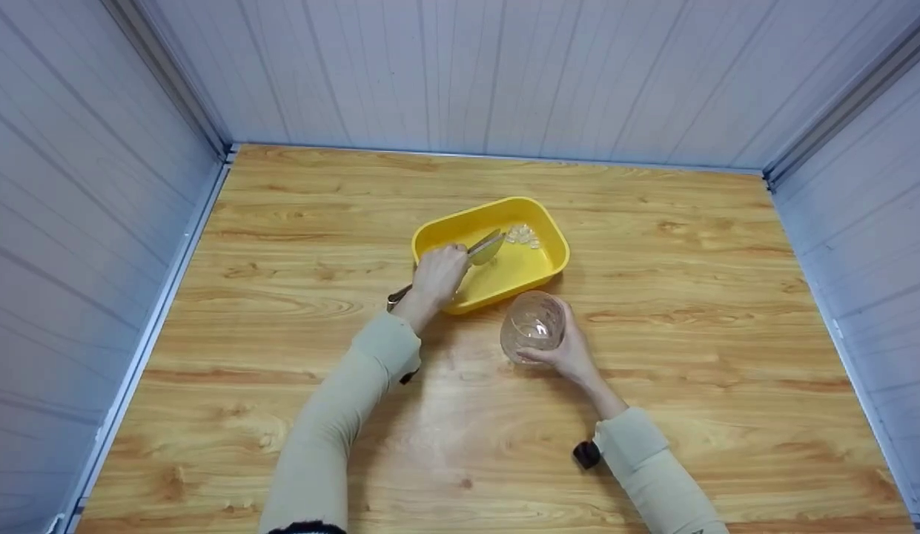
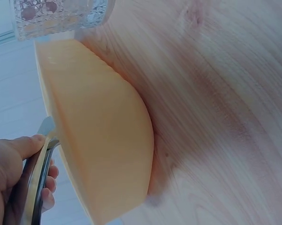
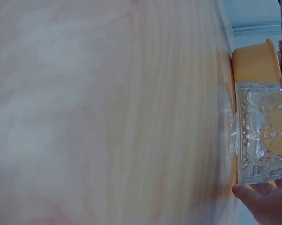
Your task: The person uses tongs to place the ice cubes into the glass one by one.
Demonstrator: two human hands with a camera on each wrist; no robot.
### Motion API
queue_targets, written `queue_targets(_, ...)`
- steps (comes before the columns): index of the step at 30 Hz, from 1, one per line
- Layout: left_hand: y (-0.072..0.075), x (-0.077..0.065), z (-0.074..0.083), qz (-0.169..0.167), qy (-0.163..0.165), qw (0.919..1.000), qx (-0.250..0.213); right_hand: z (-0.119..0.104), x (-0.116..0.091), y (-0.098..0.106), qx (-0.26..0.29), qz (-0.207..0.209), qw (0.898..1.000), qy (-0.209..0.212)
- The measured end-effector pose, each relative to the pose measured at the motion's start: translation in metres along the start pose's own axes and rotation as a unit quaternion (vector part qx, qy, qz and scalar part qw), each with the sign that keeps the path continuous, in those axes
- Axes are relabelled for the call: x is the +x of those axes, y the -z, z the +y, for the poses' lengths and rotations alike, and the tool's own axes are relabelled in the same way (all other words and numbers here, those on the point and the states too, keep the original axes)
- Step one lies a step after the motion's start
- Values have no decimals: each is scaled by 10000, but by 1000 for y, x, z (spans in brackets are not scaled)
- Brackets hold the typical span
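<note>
My left hand [image 1: 439,274] grips metal tongs [image 1: 487,248] over the yellow tub [image 1: 471,219]. The tips of the tongs reach inside, close to several clear pieces that look like ice cubes [image 1: 522,236] in the tub's far right corner. Whether the tips touch them I cannot tell. At the tub's near side, my right hand [image 1: 571,352] holds a clear glass [image 1: 530,326] with thumb and fingers around its side. The right wrist view shows the glass [image 3: 262,131] with a cut pattern, standing upright at the table surface. In the left wrist view the tongs [image 2: 33,183] slant over the rim.
A wood-grain table [image 1: 319,222] lies under everything. White panel walls stand at the back [image 1: 460,74], the left [image 1: 81,185] and the right [image 1: 875,193]. A dark wrist device [image 1: 586,455] sits by the right cuff.
</note>
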State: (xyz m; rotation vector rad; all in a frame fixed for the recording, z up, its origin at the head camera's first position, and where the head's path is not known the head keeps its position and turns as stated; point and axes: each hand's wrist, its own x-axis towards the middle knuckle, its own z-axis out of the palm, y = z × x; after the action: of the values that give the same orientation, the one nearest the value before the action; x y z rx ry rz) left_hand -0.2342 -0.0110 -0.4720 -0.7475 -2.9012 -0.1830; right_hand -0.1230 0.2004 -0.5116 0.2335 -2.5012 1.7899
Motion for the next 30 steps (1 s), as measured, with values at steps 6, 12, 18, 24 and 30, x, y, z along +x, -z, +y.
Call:
queue_targets(6, 7, -6, 2, 220, -26, 9997, -126, 1, 0, 1, 17, 24, 10000, 40)
queue_targets(12, 13, -17, 5, 534, -123, 9984, -152, 0, 1, 1, 6, 15, 10000, 25)
queue_targets(18, 17, -29, 8, 615, -167, 9970, -430, 0, 0, 1, 121, -21, 9999, -110)
queue_targets(24, 23, -39, 11, 725, -281, 9951, -612, 0, -1, 1, 120, -30, 9997, -231)
queue_targets(30, 28, -48, 15, 836, -374, 9932, -720, 1, 0, 0, 158, 4, 9997, -179)
